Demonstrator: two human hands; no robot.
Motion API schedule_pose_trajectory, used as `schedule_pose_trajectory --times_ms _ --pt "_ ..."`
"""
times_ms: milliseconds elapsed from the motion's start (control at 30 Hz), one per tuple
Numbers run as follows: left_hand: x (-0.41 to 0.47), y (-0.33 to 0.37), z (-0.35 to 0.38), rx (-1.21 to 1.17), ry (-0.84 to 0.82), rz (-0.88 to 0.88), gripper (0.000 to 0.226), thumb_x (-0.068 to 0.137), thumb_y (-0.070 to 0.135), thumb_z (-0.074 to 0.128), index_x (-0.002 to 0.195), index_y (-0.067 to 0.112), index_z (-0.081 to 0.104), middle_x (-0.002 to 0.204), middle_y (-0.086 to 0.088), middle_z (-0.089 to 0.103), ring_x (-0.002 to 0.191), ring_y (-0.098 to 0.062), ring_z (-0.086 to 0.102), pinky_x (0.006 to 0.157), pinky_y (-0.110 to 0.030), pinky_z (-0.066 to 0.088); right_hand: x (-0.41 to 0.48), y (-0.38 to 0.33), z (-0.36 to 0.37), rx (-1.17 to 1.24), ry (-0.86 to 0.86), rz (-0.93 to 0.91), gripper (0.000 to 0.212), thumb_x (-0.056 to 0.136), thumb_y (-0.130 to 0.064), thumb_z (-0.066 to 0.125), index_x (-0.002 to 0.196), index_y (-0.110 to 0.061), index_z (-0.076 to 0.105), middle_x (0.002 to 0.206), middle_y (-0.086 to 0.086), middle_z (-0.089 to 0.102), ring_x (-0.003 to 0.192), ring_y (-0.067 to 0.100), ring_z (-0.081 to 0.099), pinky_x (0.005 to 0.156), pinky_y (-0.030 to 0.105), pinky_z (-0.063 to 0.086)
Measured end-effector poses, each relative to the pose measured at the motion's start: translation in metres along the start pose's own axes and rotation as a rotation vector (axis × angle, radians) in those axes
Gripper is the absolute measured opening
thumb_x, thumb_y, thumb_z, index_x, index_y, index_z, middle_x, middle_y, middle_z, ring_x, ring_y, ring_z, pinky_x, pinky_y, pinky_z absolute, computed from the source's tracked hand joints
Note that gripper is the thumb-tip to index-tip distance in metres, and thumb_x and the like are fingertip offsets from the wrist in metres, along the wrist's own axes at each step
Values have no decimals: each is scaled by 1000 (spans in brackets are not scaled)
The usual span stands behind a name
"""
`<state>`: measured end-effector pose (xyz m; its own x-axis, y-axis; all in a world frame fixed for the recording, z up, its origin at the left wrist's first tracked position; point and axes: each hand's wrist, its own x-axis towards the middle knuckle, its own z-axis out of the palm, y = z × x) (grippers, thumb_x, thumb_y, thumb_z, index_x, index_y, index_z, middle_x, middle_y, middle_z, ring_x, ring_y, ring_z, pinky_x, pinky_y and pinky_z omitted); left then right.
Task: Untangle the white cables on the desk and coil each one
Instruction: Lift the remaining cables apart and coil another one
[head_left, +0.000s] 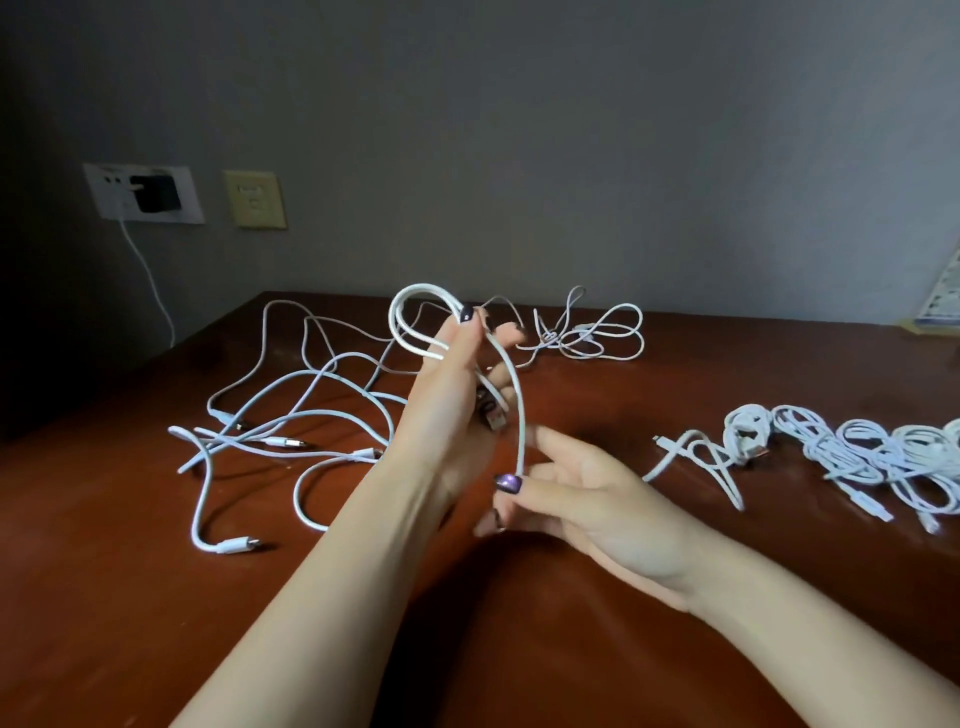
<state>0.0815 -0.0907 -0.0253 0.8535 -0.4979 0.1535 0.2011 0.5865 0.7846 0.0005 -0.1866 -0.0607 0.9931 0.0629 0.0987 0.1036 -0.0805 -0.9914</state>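
Left grip (452, 410) clamped on white cable (521, 421) — loops above, right grip (587, 493) pinching the strand below

coiled cables (852, 447) cropped right, paper (943, 296) cropped

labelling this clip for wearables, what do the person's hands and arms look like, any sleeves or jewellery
Both forearms are bare, no sleeves in view. No ring, watch or bracelet shows on the left hand or the right hand. The fingernails are painted dark glossy purple.
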Motion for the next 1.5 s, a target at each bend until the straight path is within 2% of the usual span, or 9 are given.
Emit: schedule_pose_trajectory --times_ms 100,267,333,433,600,800,1067,1233,1500 --pt "10 7 -12 -7 132 14 23 102 21 37 80 22 40 58 11 54 38 -1 30 35 -13 25 -4 -8 -3 -160 171 -26 33 91 -2 55 120 -16 54 58 -8 59 57 7 57 66 15 47" --pt "16 11 -31 -63 159 -62 7 102 17 37 100 24 40 70 6 72 46 -4 48 43 -16 41 -13 -17 -17 -727 444 -403 24 85 -8 65 102 -23 73 64 -16 58 57 4 52 56 9 38" --pt "15 11 -29 -132 102 -90 15 102 14 34 91 20 44 81 0 73 59 -9 61 57 -26 52 -15 -17 -22 -930 481 -511 22 84 -10 61 99 -20 74 63 -19 52 55 7 49 53 7 34" --pt "13 12 -22 -328 -1 -120 22 102 11 34 84 12 46 64 -4 65 63 -17 67 67 -45 59 -16 -14 -29 -1063 449 -547 24 83 -15 56 98 -18 75 63 -16 49 53 7 45 53 10 32" --pt "17 10 -26 -441 -22 -173 26 102 13 31 76 15 37 54 4 30 40 -7 30 49 -19 46 -17 -10 -24 -1057 292 -537 29 86 -25 52 106 -21 73 64 -25 43 56 -7 44 56 6 32" --pt "19 12 -34 -278 -6 -147 34 100 13 30 67 19 33 52 7 24 39 -6 22 40 -17 24 -20 -11 -30 -1179 192 -303 18 90 -35 54 94 -29 71 62 -5 59 70 12 54 56 17 37" --pt "5 -5 -18 449 -183 -31 24 100 5 32 83 15 47 58 3 35 46 -8 25 47 -22 20 -21 -21 -39 -993 442 -699 19 83 -29 62 71 -17 70 56 1 56 53 8 46 53 13 34" --pt "-11 -15 -1 624 -379 -57 22 102 22 37 87 12 49 59 1 29 47 -7 24 47 -21 22 -23 -26 -45 -921 575 -752 20 77 -30 73 66 -15 65 51 2 47 53 4 39 55 6 27" --pt "-11 -27 -2 712 -418 -277 67 80 70 33 83 5 51 59 -4 43 44 -12 39 49 -25 32 -22 -27 -43 -856 570 -698 24 77 -34 73 64 -15 65 49 2 48 50 9 40 51 10 29"
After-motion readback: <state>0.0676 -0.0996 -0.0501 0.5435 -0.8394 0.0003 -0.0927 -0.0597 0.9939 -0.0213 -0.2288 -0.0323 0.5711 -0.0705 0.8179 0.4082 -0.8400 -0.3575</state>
